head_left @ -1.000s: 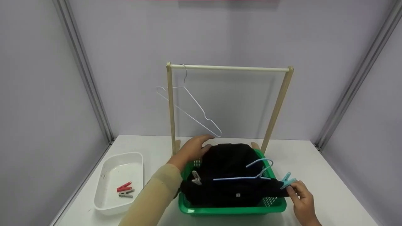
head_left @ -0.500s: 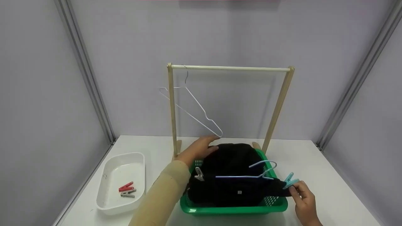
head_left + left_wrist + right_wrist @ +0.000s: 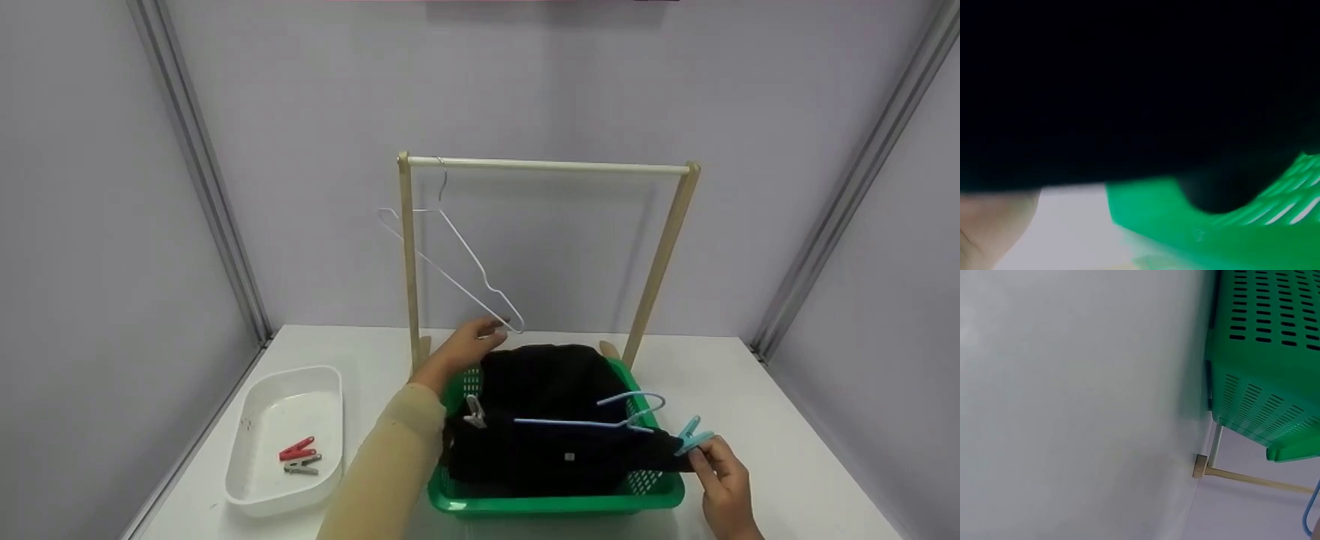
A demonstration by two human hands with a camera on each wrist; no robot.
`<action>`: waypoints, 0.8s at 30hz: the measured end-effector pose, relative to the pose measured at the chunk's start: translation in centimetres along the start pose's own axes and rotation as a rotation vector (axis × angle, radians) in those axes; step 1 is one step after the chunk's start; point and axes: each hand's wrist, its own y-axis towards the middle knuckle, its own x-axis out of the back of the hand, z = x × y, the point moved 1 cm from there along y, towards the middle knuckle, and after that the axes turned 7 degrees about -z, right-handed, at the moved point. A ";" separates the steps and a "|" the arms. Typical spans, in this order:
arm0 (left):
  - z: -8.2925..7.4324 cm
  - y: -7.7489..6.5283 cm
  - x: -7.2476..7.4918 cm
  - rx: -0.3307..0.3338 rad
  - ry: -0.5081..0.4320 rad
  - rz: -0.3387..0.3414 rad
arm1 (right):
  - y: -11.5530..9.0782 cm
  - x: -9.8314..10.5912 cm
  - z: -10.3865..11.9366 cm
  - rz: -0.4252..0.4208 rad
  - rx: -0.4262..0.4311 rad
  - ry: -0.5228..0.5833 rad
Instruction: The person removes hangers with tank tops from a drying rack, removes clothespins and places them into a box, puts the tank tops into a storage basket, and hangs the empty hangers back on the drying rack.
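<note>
Black garment (image 3: 525, 469) across green basket (image 3: 555, 507)

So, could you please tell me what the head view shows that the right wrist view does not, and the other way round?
Only the head view shows the left hand, the white hanger and the tray with a red peg and a grey peg in it.

Only the right wrist view shows the slotted outer walls of the basket up close.

Both share the basket, the rack, the table and, it seems, the blue hanger, cut off at the wrist view's edge.
</note>
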 end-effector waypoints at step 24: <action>2.9 -1.2 -4.7 -0.120 0.588 0.093 | -0.4 0.8 -0.3 0.005 0.001 0.130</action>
